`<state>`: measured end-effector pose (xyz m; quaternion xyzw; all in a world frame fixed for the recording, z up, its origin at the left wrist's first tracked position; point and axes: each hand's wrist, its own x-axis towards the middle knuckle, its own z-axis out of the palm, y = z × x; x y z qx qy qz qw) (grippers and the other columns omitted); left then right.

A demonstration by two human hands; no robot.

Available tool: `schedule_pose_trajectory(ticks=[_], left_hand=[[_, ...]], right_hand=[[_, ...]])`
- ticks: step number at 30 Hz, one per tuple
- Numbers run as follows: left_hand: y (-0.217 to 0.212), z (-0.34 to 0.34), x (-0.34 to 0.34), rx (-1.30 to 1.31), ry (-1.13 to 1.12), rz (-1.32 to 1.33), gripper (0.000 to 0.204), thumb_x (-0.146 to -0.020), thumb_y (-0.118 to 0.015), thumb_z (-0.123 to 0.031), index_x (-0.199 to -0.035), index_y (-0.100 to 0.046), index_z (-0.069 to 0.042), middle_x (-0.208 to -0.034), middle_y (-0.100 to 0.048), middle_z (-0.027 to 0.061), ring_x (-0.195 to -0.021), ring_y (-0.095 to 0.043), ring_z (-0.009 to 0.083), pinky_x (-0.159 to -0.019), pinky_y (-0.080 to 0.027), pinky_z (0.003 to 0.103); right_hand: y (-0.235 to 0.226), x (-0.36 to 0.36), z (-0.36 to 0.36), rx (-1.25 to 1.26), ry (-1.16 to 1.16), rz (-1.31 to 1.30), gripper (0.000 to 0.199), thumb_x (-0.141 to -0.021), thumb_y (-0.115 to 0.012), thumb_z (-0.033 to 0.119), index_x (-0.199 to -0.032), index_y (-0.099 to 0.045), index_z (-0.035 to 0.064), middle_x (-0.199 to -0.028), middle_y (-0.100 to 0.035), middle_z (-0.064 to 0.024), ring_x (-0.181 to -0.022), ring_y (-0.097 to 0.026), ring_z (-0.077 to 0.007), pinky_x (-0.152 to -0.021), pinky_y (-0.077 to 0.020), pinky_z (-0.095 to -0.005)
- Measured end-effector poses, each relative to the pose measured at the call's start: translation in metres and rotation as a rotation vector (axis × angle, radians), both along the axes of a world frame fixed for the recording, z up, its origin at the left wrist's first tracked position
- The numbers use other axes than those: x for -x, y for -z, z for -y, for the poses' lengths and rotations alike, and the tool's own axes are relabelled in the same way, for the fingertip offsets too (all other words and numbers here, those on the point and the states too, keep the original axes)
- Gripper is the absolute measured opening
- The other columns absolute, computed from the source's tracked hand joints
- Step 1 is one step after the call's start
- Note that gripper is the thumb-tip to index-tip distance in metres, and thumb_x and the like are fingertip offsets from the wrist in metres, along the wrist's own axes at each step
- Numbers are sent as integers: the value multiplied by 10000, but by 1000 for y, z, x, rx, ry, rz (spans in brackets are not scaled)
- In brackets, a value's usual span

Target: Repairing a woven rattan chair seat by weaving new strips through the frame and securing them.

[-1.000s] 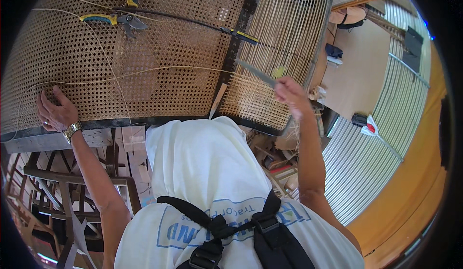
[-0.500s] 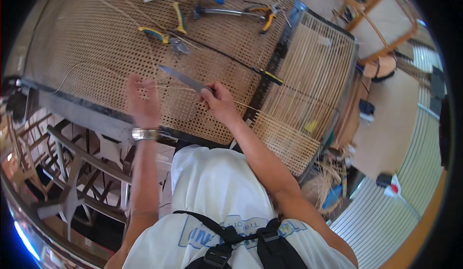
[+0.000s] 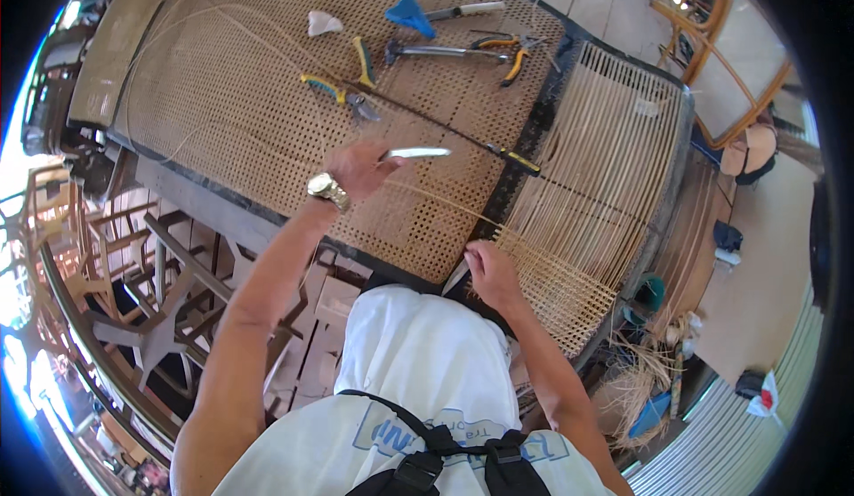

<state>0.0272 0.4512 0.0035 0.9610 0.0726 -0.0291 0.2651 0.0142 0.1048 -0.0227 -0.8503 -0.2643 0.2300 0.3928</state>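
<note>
My left hand, with a watch at its wrist, is closed round a shiny flat knife pointing right, above the woven cane panel. A pale cane strand runs below that hand toward the dark bar. My right hand is closed at the near end of the bar, beside the part-woven cane seat. A whitish pointed thing lies against its fingers; whether they grip it I cannot tell. A long thin rod with a yellow-and-black handle lies across panel and bar.
Farther back on the panel lie pruning shears, a hammer, orange-handled pliers, a blue cloth-like piece and a white scrap. Wooden chair frames stand at left; cane scraps lie at lower right.
The knife has passed from my right hand to my left. My left hand has moved right; my right hand has come down toward me to the near end of the bar.
</note>
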Motion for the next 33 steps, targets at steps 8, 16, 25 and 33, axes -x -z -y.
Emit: schedule_pose_trajectory(ticks=[8, 16, 25, 33], left_hand=[[30, -22, -11, -345, 118, 50, 314, -922, -662, -402, -894, -637, -90, -983, -579, 112, -940, -582, 317, -829, -452, 457], [51, 2, 5, -75, -55, 349, 344, -822, -789, -318, -1034, -650, -85, -1173, -602, 116, -1115, -548, 361, -961, -406, 514], [53, -51, 64, -246, -371, 345, 308, -950, -689, -330, -1138, -670, -87, -1352, -578, 138, -1285, -498, 356, -1043, -387, 512], [74, -123, 129, -398, -479, 371, 467, -972, -629, -427, -1265, -603, -63, -1428, -534, 141, -1339, -453, 357, -1102, -338, 542]], right_hand=[[-32, -35, -31, -90, 42, -94, 217, -961, -625, 135, -1147, -618, 24, -1010, -669, -178, -928, -662, -359, -789, -535, -424], [-21, -240, -258, -131, 18, 606, 600, -951, -630, 190, -1490, -368, 150, -1297, -543, -258, -1239, -485, -451, -1028, -430, -534], [65, -382, -283, 95, -21, 470, 539, -824, -699, 90, -1345, -568, 121, -1401, -503, -295, -1042, -658, -467, -874, -570, -467], [-29, -116, -85, -354, 440, -381, 315, -943, -649, 52, -1252, -594, 86, -949, -687, -108, -733, -649, -180, -691, -537, -338]])
